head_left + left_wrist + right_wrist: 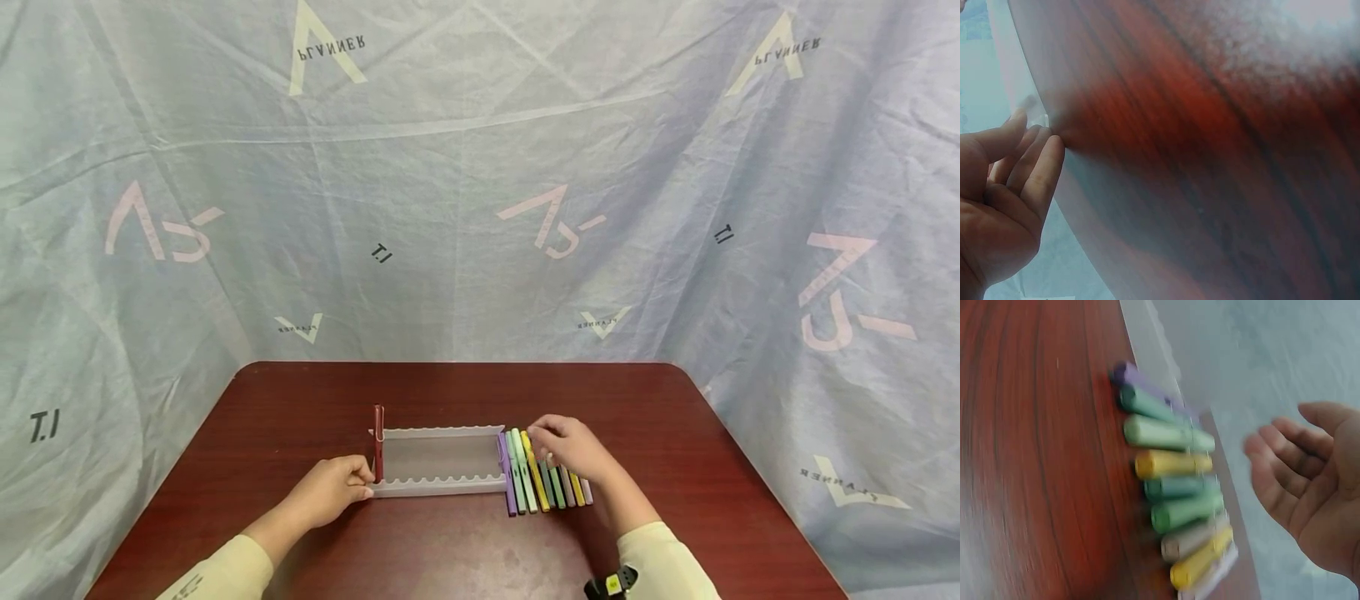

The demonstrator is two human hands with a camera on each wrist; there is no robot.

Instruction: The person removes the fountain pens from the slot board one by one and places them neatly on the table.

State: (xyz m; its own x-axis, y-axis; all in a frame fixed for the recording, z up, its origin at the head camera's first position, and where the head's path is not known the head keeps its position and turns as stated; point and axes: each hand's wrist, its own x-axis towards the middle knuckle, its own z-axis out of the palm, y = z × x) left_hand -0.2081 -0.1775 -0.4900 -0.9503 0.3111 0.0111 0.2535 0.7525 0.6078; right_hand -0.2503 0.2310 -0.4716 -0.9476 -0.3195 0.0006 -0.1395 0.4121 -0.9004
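A pale grey pen tray [442, 484] with scalloped long edges lies on the table. At its left end, my left hand [333, 490] pinches the near corner between thumb and fingers; the left wrist view shows those fingers [1041, 172] from below. A dark red pen [378, 454] with a clip lies across the tray's left end. Beside the right end is a row of several pens, including a purple pen [510, 483], a pale green pen [1163, 434] and a yellow pen [1175, 464]. Above this row hovers my right hand [572, 446], its fingers loosely bent and nothing visible in them.
A dark reddish wood-grain table [442, 550] lies beneath everything. Grey printed cloth [457, 183] hangs behind and at both sides of it. A black device with a yellow label [613, 583] sits at my right wrist.
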